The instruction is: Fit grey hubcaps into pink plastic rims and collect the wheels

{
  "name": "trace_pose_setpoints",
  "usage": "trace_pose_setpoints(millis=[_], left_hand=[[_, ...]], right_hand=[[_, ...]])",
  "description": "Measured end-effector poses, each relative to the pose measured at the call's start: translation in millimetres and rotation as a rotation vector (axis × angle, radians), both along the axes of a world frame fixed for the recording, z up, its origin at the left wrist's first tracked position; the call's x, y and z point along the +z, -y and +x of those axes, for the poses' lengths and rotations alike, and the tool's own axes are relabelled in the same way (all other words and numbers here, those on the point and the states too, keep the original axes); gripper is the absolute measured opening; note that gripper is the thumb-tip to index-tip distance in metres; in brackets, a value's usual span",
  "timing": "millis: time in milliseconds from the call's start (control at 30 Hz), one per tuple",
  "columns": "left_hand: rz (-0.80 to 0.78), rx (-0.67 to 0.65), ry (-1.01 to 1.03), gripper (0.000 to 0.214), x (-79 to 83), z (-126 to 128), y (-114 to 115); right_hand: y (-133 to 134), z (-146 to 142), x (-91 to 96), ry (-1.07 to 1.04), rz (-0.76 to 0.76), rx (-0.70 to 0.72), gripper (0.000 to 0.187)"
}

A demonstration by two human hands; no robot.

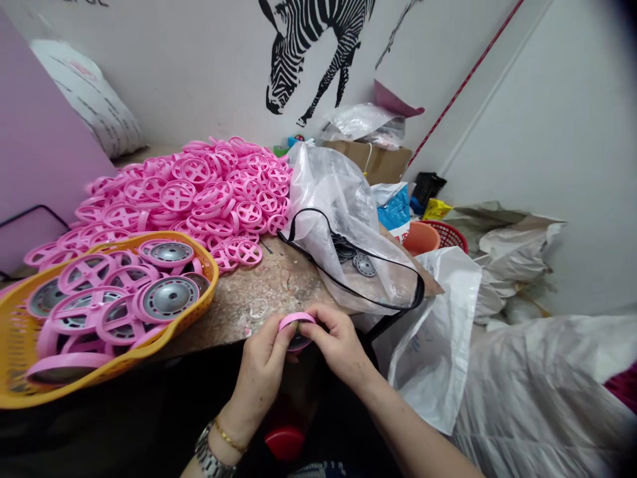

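Observation:
A pink plastic toy wheel (297, 319) is held between both hands at the table's front edge. My left hand (263, 355) grips its left side, thumb pressed towards the middle. On the other side my right hand (338, 342) holds it, with the thumb also pressing inward. Something dark sits inside the rim, mostly hidden by the thumbs. To the left, a yellow basket (212, 265) holds several pink wheels, some fitted with grey hubcaps (170, 297). Behind it spreads a large heap of loose pink wheels (194, 171). Grey hubcaps (365, 265) also lie in a clear plastic bag (323, 176).
The worn table (269, 279) carries the heap, and the bag's black-edged mouth (418, 292) overhangs its right side. White sacks (542, 378) fill the floor at right. A cardboard box (383, 159) stands behind, near orange and red baskets (450, 234). Something red (284, 441) shows below.

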State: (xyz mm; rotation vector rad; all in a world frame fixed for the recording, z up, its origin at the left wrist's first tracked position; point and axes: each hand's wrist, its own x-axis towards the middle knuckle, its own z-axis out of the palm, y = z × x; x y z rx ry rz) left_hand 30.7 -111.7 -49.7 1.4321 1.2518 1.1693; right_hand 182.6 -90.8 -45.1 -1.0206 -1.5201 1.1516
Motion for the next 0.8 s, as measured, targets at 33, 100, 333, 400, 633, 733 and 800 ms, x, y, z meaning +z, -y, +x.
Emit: trace_pose_setpoints(millis=[33, 100, 333, 400, 633, 733, 800], left_hand=[[-0.034, -0.015, 0.012, 0.031, 1.3, -1, -1], [-0.104, -0.071, 0.022, 0.032, 2.9, -3, -3], [-0.151, -0.075, 0.048, 0.041, -1.3, -9, 3], [-0.125, -0.050, 0.053, 0.040, -0.5, -7, 6], [-0.044, 0.008, -0.067, 0.039, 19.9, -6, 12], [-0.018, 0.108, -0.114, 0.045, 37.9, -12, 14], [0.022, 0.223, -0.118, 0.050, 54.0, -23, 13]], right_hand=[[-2, 0, -1.8, -0.009, -0.023, 0.001, 0.011], [-7, 0, -4.2, -0.034, -0.076, 0.003, 0.013], [-13, 0, 3.7, -0.126, -0.171, 0.077, 0.022], [-10, -1, 7.7, -0.117, -0.131, 0.077, 0.021], [-7, -7, 18.1, -0.126, -0.077, 0.074, 0.018], [-10, -10, 23.0, -0.125, -0.055, 0.117, 0.018], [-12, -7, 26.5, -0.092, -0.027, 0.099, 0.022]])
